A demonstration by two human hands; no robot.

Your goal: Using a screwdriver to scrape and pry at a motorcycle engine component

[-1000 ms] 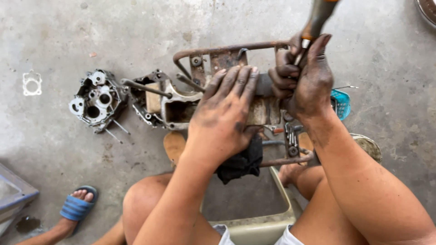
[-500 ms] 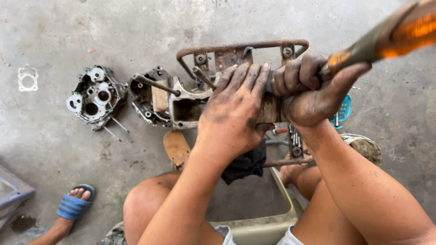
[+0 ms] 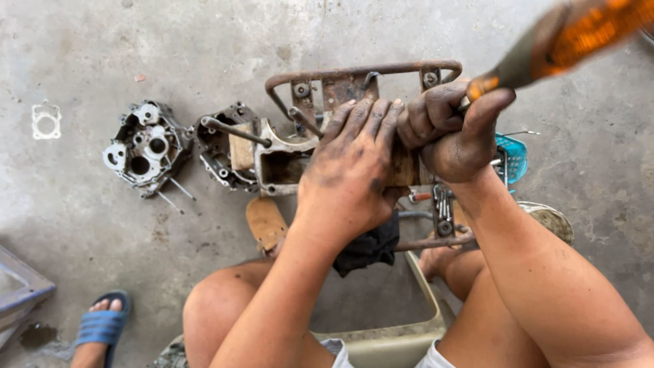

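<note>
- Left hand [image 3: 351, 174]: greasy fingers [image 3: 364, 119] extended flat, palm pressed down on the grey cast-metal engine casing [image 3: 283, 160]; nothing is clasped.
- Right hand [image 3: 453, 133]: fingers curled tight in a fist around the orange-and-black tool handle [image 3: 565, 37], which slants up to the upper right and is blurred.
- Engine casing: rests against the rusty bent-tube metal frame [image 3: 361, 71] on the concrete floor [image 3: 136, 41], directly under both hands.
- Left of it, just beside: a dark second casing half with a steel shaft [image 3: 225, 146]; further left, apart: a light-grey casing cover with round bores [image 3: 139, 146].
- Black rag [image 3: 368, 249] lies below the left wrist.
- Small blue plastic basket [image 3: 512, 158] sits right of the right hand.
- Lower left: a foot in a blue sandal [image 3: 102, 327].
</note>
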